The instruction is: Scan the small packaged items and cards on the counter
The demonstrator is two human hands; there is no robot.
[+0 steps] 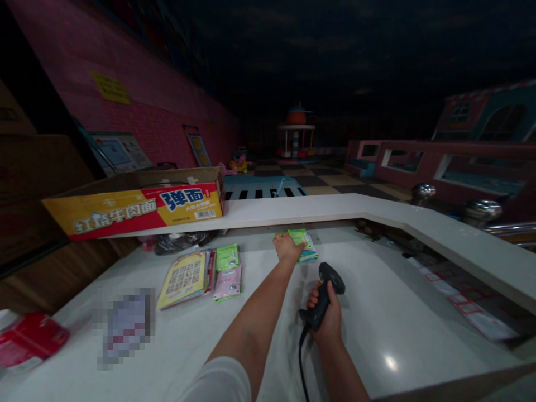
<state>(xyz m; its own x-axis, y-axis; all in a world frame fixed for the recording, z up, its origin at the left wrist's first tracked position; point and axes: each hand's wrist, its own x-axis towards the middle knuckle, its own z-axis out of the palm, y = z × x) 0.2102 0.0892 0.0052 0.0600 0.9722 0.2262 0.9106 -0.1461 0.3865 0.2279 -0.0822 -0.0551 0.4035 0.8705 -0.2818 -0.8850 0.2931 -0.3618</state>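
Note:
My left hand (pixel 288 247) reaches to the far side of the white counter and grips a small stack of packets, a bright green packet (pixel 302 238) on top. The thumb lies across the packet and the fingertips are partly hidden. In my right hand (pixel 329 315) is a black handheld barcode scanner (pixel 323 296), its head tilted up and a black cable (pixel 300 357) hanging from the handle. Left of my left arm, another green packet (pixel 227 257) lies above a pink packet (pixel 228 282), beside a yellow booklet (pixel 186 279) on a pile.
A raised white shelf (pixel 293 209) runs along the counter's back, carrying an open yellow-and-red noodle carton (pixel 142 206). A red bottle (pixel 31 338) lies at the left, near a blurred-out item (pixel 128 324). Printed sheets (pixel 464 301) lie beneath the shelf at right.

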